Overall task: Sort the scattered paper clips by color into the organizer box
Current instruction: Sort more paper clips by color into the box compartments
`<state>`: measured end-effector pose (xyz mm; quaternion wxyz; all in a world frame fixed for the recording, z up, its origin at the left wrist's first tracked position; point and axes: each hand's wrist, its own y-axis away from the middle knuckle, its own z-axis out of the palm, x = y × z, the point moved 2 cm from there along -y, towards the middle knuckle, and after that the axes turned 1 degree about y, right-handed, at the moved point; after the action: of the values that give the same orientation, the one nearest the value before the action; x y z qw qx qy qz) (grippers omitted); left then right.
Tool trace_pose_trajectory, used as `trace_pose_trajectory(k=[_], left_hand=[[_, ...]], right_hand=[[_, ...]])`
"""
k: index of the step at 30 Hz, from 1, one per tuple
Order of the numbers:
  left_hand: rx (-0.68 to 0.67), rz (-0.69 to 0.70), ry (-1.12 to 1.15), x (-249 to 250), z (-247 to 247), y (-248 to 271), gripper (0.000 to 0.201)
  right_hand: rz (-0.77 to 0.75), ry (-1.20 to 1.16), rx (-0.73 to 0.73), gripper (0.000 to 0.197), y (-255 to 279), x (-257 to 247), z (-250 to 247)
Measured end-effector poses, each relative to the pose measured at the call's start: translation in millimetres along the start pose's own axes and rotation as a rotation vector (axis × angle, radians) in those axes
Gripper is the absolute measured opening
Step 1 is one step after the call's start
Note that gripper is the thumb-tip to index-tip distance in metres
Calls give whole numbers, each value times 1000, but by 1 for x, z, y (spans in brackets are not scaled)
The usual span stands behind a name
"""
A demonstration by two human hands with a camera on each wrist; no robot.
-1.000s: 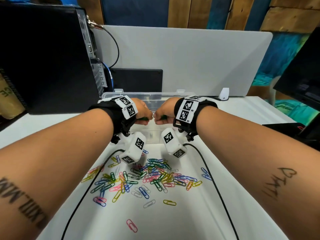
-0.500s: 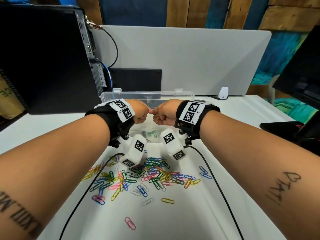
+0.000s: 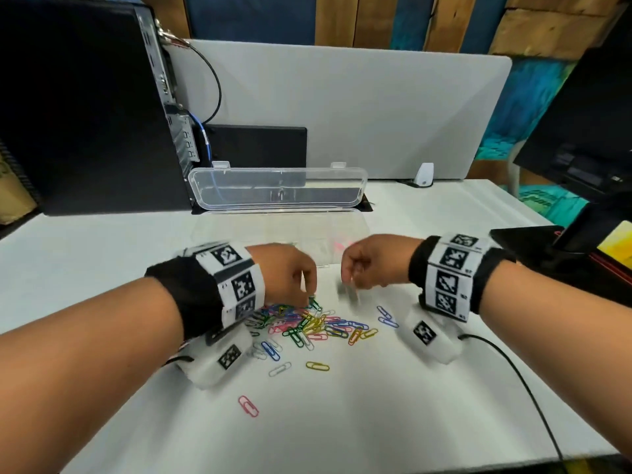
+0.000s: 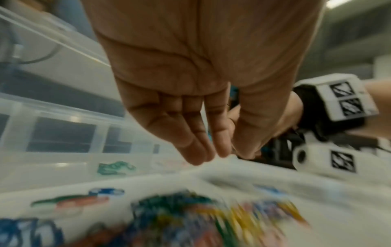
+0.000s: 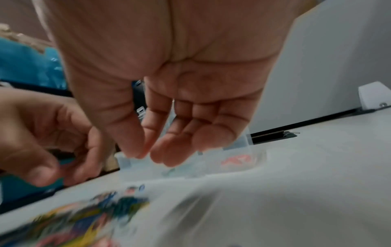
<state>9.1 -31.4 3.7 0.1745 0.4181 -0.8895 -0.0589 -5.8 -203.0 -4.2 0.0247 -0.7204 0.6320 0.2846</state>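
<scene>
Over the paper clip pile [image 3: 307, 323], I've brought L hand [image 3: 287, 275] & R hand [image 3: 372, 261] back from organizer box [image 3: 280, 227], fingers loosely curled, nothing held: drop done, next pick due.

Head view looks down; wrist views close, sharing organizer box [image 4: 63, 133].

Mixed-colour paper clips [image 3: 307, 325] heaped on white table; clear organizer box [image 3: 280, 230] behind, lid open, few clips inside.
</scene>
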Motion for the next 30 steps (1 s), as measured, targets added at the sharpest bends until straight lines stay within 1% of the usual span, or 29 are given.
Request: trace_pose_trajectory(k=[2,3,7,12,14,16,20,22,24,28,30], left_hand=[[-82,29,-70,10,13,7,16],[-110,42,-91,13,18,9,16],[-164,78,-129,25,36,13,21],[-167,80,-135,30,45,14,21],[-177,88,-157,31,48,13,16],[-180,109,-174,31,51,12,6],[-181,128,-195,32,53,11,8],[-201,117,-158,29,53,11,9],[-214,95,-74,23,51,11,10],[-148,30,118,8,39,10,19],[-137,-6,261,0,32,11,18]], right_hand=[[-16,95,-44,25,12,2,11],[-24,104,-67,25,17,2,16],[-30,91,-156,25,28,3,33],[-35,213,-128,22,29,3,44],[-26,252,-109,21,28,4,47],[-21,271,-78,18,26,5,49],[-20,289,-65,10,23,4,49],[-15,279,-64,8,22,5,48],[-11,265,-56,6,22,6,46],[18,177,-56,10,22,8,41],[26,129,-43,16,22,9,37]])
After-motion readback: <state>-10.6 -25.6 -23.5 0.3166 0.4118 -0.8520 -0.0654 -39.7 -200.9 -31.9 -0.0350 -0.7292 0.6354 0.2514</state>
